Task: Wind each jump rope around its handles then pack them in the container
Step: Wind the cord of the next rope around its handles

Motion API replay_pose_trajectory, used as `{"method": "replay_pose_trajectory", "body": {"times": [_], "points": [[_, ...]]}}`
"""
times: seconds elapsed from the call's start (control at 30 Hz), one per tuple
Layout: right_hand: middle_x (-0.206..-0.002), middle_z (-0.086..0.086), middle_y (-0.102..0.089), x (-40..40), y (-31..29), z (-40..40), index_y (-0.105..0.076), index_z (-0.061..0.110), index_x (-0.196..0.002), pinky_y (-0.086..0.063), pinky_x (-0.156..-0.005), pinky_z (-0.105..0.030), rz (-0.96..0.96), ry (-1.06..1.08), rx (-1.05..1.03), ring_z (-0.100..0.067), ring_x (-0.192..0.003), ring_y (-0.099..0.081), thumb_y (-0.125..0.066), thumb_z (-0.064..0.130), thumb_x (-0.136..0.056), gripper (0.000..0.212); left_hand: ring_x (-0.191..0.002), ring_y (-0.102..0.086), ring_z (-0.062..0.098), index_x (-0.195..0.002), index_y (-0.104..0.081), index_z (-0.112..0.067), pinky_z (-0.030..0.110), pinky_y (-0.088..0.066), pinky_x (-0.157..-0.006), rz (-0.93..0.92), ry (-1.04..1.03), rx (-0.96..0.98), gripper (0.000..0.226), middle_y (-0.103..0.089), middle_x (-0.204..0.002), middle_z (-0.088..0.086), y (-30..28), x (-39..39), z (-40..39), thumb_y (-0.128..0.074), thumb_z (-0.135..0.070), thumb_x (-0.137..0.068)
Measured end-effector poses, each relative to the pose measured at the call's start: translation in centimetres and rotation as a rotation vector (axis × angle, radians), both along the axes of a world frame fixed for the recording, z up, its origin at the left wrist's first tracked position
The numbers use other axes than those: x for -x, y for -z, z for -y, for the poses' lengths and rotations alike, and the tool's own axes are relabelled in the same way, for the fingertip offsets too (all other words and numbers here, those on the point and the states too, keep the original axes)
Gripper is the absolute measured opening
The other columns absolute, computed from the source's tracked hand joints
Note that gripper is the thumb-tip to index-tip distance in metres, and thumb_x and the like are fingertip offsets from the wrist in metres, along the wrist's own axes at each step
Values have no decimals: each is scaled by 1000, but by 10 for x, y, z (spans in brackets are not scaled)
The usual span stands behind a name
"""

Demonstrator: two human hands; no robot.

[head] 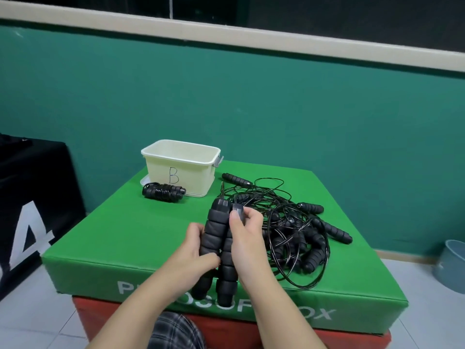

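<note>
Green padding covers the box top (141,230) I am working over, and it sits on a red block (251,331) against a teal wall (251,102); a black box with a white figure (32,205) stands to the left, and a grey-blue tub (450,265) sits on the tiled floor at the right edge.

My left hand (187,258) is curled round the left of two black foam handles (214,238), fingers wrapped behind it and thumb across the front; my right hand (245,238) grips the second handle (227,263) beside it, thumb pressed up near its clear plastic cap; the two handles stand side by side, nearly upright, touching along their length, their lower ends hanging past the front edge of the pad.

Black cord runs from the handle tops into a loose tangle of ropes (284,230) heaped on the right half of the pad; several more foam handles lie in and around that heap, one of them (236,179) apart at the back near the container.

A cream container (180,170) marked with a letter B stands at the far left corner of the pad, resting on its lid; I cannot see inside it; one wound rope bundle (163,192) lies on the pad just in front of it, touching or nearly touching its front wall.
</note>
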State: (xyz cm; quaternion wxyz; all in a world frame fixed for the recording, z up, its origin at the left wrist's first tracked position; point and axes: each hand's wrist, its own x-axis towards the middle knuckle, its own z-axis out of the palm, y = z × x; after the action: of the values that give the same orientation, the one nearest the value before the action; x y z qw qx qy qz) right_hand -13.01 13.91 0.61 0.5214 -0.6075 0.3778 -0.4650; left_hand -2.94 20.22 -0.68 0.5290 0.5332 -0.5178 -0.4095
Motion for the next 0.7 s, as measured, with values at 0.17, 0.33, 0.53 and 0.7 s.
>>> {"method": "replay_pose_trajectory", "body": {"times": [0.17,0.33,0.53,0.7], "points": [[-110,2,-60,12,8,0,-47,31,-104,-44,-94,-26,56,33,109,-8,-103,-58,-55,20,-96,16,-84,-61,0,-118,-48,-27,16,-46,-72,-107,56,-1,63,-70,-93,-12,2,14,2,-59,-18,-56],[-104,2,-68,31,11,0,-48,27,-102,-48,-82,-20,90,25,71,-5,-92,-63,-61,20,-93,17,-100,-62,1,-110,-60,-26,17,-46,-86,-125,35,-88,37,-71,-101,-16,1,27,7,-66,-47,-81],[-104,4,-71,43,16,3,-65,29,-100,-49,-96,-44,56,12,100,-13,-101,-65,-56,40,-82,23,-101,-64,11,-118,-56,-22,33,-50,-85,-207,100,-100,68,-70,-109,-1,8,30,10,-79,-35,-56],[-118,20,-55,49,17,2,-54,53,-110,-30,-105,-17,-137,-109,217,-1,-120,-43,-42,29,-77,42,-105,-64,19,-120,-55,-12,31,-49,-87,-287,-24,13,69,-70,-109,7,15,36,18,-82,-22,-57]]}}
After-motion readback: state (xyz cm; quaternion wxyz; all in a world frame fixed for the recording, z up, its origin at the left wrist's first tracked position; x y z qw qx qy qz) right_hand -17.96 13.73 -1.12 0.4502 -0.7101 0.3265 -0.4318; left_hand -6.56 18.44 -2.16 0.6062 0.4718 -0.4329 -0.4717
